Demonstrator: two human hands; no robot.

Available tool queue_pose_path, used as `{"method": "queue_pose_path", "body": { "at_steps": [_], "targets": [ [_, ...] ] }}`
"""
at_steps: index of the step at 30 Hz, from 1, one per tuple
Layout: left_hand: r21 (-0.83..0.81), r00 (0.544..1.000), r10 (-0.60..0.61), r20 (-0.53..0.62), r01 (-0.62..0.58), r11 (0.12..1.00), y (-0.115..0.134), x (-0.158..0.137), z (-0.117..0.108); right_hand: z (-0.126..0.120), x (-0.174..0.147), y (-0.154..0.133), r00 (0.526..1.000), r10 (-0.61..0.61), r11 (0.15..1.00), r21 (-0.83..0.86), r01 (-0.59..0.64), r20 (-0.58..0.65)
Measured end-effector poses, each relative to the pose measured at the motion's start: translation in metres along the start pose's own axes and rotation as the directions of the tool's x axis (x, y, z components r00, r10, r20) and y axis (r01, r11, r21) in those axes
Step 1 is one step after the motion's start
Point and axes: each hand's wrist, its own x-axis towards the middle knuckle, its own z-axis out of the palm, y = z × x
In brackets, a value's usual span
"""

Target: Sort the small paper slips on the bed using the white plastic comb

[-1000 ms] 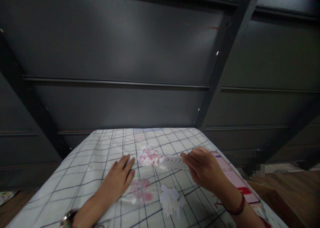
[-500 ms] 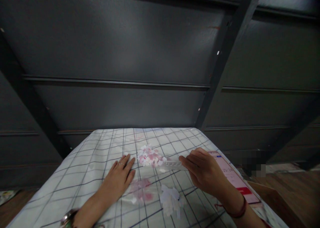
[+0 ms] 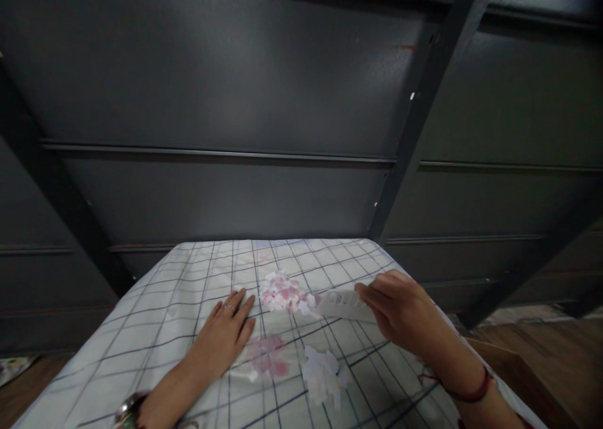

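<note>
My left hand point(image 3: 226, 328) lies flat on the checked tablecloth point(image 3: 155, 316), fingers stretched out and holding nothing. To its right is a heap of small white and pink paper-like pieces point(image 3: 282, 291). In my right hand point(image 3: 400, 309), fingers pinched together, is a pale translucent strip point(image 3: 343, 304) with a row of small marks. Its left end reaches the heap's right edge. Nearer to me lie a clear film with pink patches point(image 3: 268, 357) and a loose pile of white pieces point(image 3: 324, 374). What these pieces are exactly is too blurred to tell.
A dark panelled wall point(image 3: 230, 196) rises right behind the table's far edge. Past the table's right edge, a brown cardboard box point(image 3: 518, 369) stands low by the wooden floor point(image 3: 556, 341).
My right hand has moved right, drawing the strip with it, and the strip shows more broadly. The phone at the right is no longer visible. My left hand has stayed in place.
</note>
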Motion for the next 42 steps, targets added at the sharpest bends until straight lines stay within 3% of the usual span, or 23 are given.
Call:
{"method": "queue_pose_path", "body": {
  "at_steps": [8,25,33,38,42],
  "targets": [
    [0.024,0.999,0.024,-0.047,-0.023,0.999,-0.003,0.000,0.004,0.007,0.002,-0.002,0.998,-0.008,1.000,-0.001,0.008,-0.062],
    [-0.006,0.999,0.001,-0.034,-0.001,1.000,-0.002,0.000,0.005,0.002,0.002,-0.004,0.997,-0.054,0.998,0.007,0.055,-0.059],
    [-0.029,0.996,0.011,-0.094,-0.014,0.999,-0.004,-0.001,0.011,0.002,0.003,-0.004,0.994,-0.075,0.997,-0.011,0.075,-0.077],
    [-0.025,0.998,0.008,-0.064,-0.010,1.000,-0.003,-0.001,0.008,0.000,0.001,-0.002,0.999,-0.037,0.999,0.018,0.038,-0.038],
    [-0.022,0.999,0.005,-0.043,-0.006,1.000,-0.003,-0.001,0.006,0.003,0.002,-0.003,0.995,-0.067,0.998,-0.001,0.067,-0.079]
  ]
}}
